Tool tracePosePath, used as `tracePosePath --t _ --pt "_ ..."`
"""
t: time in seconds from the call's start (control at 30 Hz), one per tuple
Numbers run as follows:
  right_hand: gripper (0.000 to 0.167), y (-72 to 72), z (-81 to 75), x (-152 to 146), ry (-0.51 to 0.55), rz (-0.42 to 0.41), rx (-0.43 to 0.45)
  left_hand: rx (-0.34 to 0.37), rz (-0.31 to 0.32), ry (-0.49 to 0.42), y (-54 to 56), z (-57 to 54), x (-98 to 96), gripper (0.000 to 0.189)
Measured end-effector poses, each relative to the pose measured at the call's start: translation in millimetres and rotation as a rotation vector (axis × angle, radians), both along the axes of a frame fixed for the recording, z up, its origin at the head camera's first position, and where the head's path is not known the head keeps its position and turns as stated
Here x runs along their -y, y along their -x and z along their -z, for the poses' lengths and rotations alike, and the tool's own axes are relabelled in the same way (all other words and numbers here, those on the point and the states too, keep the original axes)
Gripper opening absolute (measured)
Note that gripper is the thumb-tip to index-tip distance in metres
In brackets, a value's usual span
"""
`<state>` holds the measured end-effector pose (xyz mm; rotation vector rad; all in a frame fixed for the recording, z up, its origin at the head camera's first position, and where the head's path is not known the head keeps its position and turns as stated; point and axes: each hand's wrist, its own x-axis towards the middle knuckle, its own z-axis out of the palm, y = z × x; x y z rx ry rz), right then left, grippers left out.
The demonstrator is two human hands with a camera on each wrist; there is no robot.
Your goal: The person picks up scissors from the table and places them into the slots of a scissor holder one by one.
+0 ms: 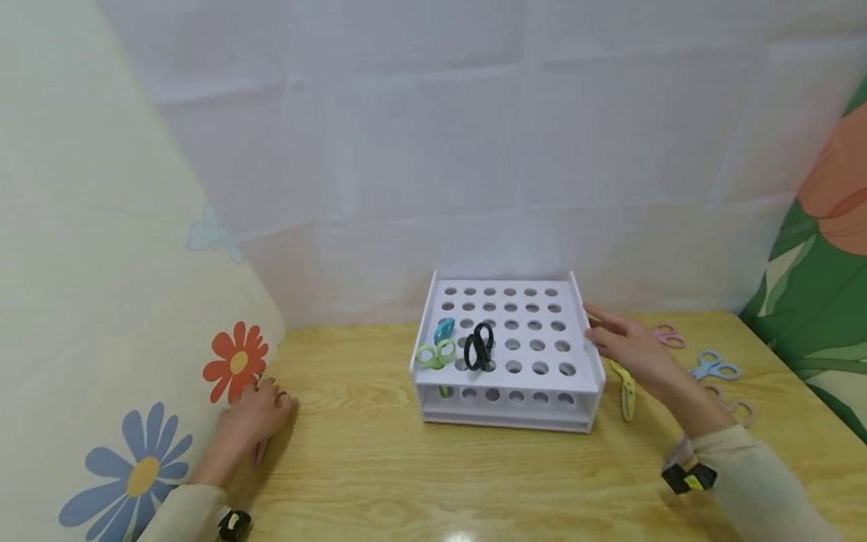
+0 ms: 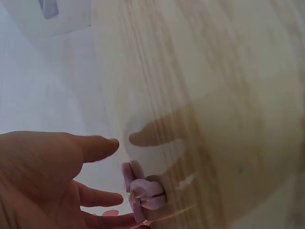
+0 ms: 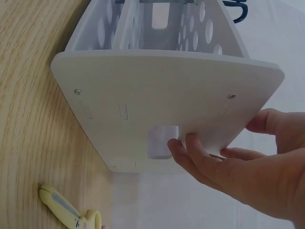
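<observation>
A white two-tier rack (image 1: 501,384) with rows of round holes stands at the back of the table. In its upper tier sit black-handled scissors (image 1: 479,348), green-handled scissors (image 1: 436,354) and a teal handle (image 1: 443,331). My right hand (image 1: 633,350) touches the rack's right side panel (image 3: 143,81), its fingertips beside the oblong cutout in the right wrist view. At the far left, my left hand (image 1: 254,412) reaches to pink scissors (image 2: 147,193) by the table edge. Its fingertips are at the handles, while the thumb stands apart from them.
Yellow scissors (image 1: 628,395) lie just right of the rack. Farther right are blue scissors (image 1: 714,366), pink scissors (image 1: 669,336) and a dull pink pair (image 1: 743,412), partly behind my right forearm. A white cloth backdrop (image 1: 474,150) hangs behind the table, with floral cloths at both sides.
</observation>
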<state>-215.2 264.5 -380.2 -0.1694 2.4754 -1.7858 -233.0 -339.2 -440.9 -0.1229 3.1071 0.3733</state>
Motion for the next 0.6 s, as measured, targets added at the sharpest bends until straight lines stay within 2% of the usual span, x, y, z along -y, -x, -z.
tracePosePath --t 0.23,0.6 --pt "0.066 2.6 0.9 1.1 0.026 -0.024 -0.011 -0.008 0.007 0.011 2.4 2.3 5.2 0.043" --pt "0.066 1.8 0.7 -0.3 0.009 -0.004 0.001 -0.062 0.057 0.016 4.5 1.5 2.2 0.046"
